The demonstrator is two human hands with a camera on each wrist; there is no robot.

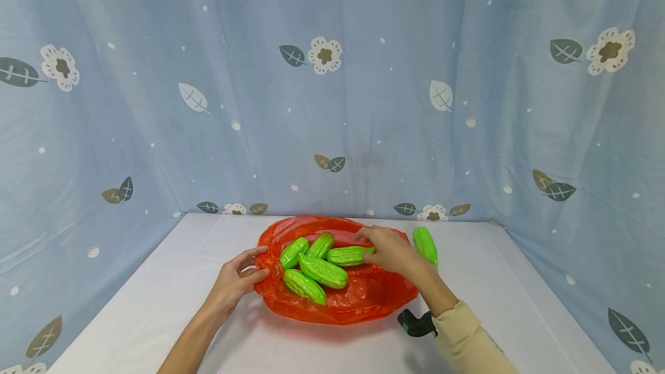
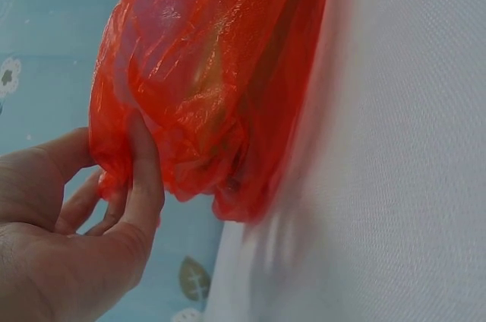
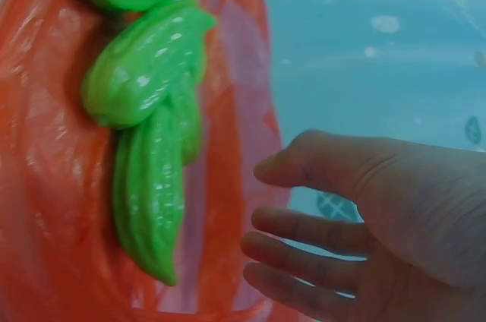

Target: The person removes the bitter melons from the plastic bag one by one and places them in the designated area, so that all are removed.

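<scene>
A red plastic bag lies spread on the table, its mouth wide and facing up. Several bright green bitter melons are heaped inside, mostly toward the bag's left half. My left hand pinches the bag's left edge between thumb and fingers; the left wrist view shows the crumpled film in that grip. Over the bag's right side hovers my right hand, close to one bitter melon. In the right wrist view its fingers are spread apart, holding nothing.
One more bitter melon lies on the white table, just right of the bag. A small black object shows beside the right sleeve. A blue patterned curtain stands behind the table and along both sides.
</scene>
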